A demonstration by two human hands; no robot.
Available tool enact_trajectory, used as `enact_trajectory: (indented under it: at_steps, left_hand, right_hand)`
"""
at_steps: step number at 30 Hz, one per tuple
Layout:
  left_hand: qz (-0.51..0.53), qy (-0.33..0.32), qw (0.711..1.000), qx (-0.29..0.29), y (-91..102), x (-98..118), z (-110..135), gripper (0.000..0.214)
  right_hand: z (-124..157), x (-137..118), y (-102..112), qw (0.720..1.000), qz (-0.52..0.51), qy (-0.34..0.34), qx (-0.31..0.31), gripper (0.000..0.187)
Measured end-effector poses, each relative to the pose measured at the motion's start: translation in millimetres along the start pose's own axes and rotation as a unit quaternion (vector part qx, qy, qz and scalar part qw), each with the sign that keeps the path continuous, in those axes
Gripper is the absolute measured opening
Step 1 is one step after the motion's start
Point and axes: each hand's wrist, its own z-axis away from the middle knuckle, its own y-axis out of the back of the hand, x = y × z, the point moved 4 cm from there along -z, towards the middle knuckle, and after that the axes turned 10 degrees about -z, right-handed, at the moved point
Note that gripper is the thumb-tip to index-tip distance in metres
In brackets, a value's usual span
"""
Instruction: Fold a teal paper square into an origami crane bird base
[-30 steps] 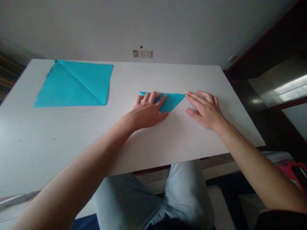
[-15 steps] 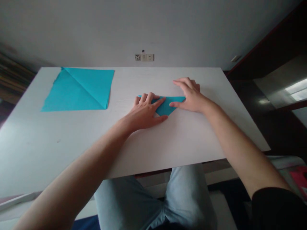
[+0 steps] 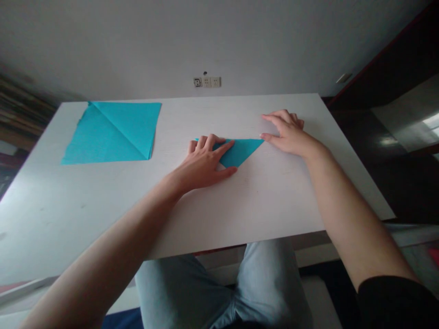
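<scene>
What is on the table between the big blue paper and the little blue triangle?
Nothing: in the head view, only bare table separates the big paper from the triangle, which the left hand presses flat.

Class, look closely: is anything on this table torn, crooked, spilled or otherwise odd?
The big blue sheet at the table's far left has a ragged upper left corner, as if torn. The small folded triangle under the left hand looks neat; the right hand touches its tip. Nothing spilled.

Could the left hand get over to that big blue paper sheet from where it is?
Probably yes: the left hand rests on the small blue folded paper triangle, and only bare white table separates it from the large blue paper sheet.
</scene>
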Motion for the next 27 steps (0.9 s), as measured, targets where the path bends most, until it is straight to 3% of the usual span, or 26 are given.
enact_trajectory:
  at_steps: [4, 7, 12, 19, 27]
  left_hand:
    - [-0.005, 0.042, 0.998, 0.041, -2.4, 10.0, -2.8, 0.066]
    - [0.007, 0.060, 0.996, 0.060, -6.8, 14.3, -5.6, 0.065]
    - [0.034, 0.068, 0.992, 0.096, -7.0, 5.4, -7.4, 0.085]
    - [0.019, 0.088, 0.992, 0.085, 0.1, -13.8, -9.3, 0.085]
    - [0.012, 0.101, 0.992, 0.072, 7.2, -19.6, -9.6, 0.091]
  right_hand:
    - [-0.4, -19.5, -1.3, 0.996, -0.039, 0.067, 0.047, 0.043]
    - [2.4, -39.9, -7.5, 0.990, -0.069, 0.114, 0.045, 0.026]
    - [8.2, -55.2, -18.5, 0.988, -0.066, 0.138, 0.008, 0.038]
    - [8.6, -54.6, -20.9, 0.987, -0.084, 0.134, -0.015, 0.040]
    - [12.0, -60.1, -19.9, 0.980, -0.114, 0.160, -0.032, 0.063]
